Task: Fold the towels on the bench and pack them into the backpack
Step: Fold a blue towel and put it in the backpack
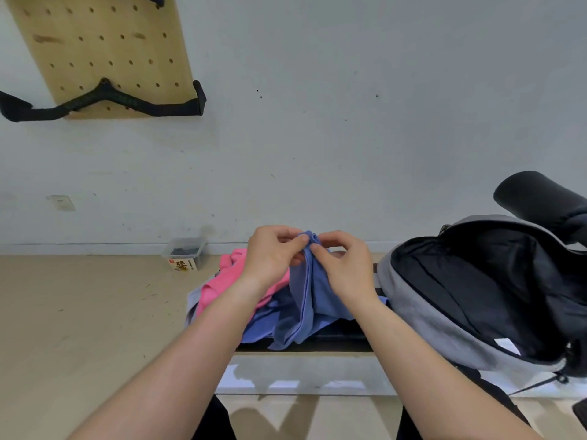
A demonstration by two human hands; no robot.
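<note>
A grey backpack (438, 315) lies unzipped at the right end of the black bench (336, 339), its dark inside showing. Left of it a pink towel (222, 281) lies heaped among loose blue cloth. Above the heap, the left hand (273, 255) and right hand (344, 265) pinch the top edge of a blue towel (313, 293), which hangs down onto the pile; a small plastic box (185, 254) sits on the floor beyond.

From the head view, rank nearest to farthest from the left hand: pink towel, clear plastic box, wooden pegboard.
Measured from the left hand:
1. Pink towel, just under it on the bench.
2. Clear plastic box, on the floor to its left.
3. Wooden pegboard, high on the wall, upper left.
</note>
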